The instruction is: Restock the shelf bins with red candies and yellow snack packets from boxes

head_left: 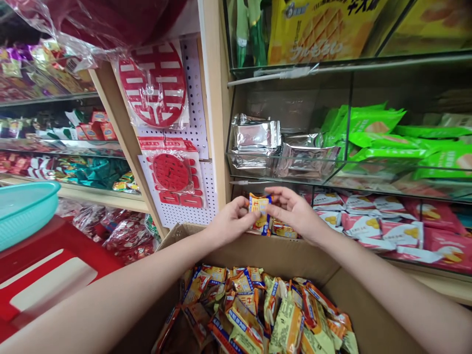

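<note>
- Above the back wall of a cardboard box (265,250), as the head view shows, both hands hold up a small snack packet (260,215), in front of the lower shelf compartments.
- The left hand (234,216) pinches the packet's left edge, thumb and forefinger clamped on it, perhaps so that its printed front stays uncovered.
- The right hand (289,211) grips the opposite edge, the thumb pressed on the front and the fingers bent round the upper corner; the other fingertips are partly hidden, so I cannot tell how they all rest. Holding a limp wrapper from two sides probably keeps it flat and upright.
- Just behind and to the right of the held packet, similar orange packets (283,229) lie in the compartment, partly covered by the hand.
- Beneath the forearms, loose packets (250,314) lie jumbled in the box, which stands right against the shelving, presumably to be within easy reach of both arms.
- Silver packets (258,135) and bright green packets (379,120) sit one level up behind transparent panels, which likely stop slick wrappers from sliding out; pink-and-white packets (363,223) fill the compartment to the right.
- At the left, a teal basket (29,209) rests on a red stool (79,238), apparently used as a stand beside the box.
</note>
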A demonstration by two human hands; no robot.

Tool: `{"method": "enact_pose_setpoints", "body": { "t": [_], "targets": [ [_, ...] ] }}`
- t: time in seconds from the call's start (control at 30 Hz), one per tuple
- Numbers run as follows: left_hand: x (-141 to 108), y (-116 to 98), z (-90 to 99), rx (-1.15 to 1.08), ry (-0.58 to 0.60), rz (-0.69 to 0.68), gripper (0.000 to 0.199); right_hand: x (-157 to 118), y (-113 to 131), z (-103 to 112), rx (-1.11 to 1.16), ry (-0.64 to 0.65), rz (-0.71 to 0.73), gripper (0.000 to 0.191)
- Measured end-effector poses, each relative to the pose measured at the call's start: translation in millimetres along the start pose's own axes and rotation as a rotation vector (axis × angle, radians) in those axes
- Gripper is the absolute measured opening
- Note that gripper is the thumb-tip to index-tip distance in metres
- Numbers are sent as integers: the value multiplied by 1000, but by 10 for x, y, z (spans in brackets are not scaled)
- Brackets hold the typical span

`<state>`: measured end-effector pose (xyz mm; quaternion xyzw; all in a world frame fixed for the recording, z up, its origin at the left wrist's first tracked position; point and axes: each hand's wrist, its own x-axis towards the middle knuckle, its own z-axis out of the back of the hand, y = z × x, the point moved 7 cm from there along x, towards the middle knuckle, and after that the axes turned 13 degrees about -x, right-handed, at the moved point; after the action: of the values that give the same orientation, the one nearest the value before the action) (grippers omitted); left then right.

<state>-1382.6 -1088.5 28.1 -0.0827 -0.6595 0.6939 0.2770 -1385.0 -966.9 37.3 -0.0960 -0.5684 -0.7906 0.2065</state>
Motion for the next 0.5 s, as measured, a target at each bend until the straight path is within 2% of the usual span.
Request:
{"method": "enact_pose_setpoints", "body": {
  "t": [0.03, 0.13, 0.2, 0.27, 0.43, 0.5],
  "targets": [
    [-8, -16, -38, 96, 22, -43, 26, 6, 27, 23, -11, -3, 28, 42],
    [-27, -103, -109, 362, 44, -157, 28, -2, 51, 98, -115, -20, 32, 29],
    [-20, -184, -100, 455, 30, -219, 32, -19, 19, 190, -182, -99, -7, 30],
    [6, -240, -72, 528, 29, -254, 33, -30, -29, 237, -217, -126, -31, 30],
    [85, -196, -30, 721, 83, -273, 30, -21, -152, 130, -310, 97, 33, 33],
    [87, -172, -4, 778, 42, -303, 38, 4, -251, 156, -479, 104, -20, 27]
  ]
}}
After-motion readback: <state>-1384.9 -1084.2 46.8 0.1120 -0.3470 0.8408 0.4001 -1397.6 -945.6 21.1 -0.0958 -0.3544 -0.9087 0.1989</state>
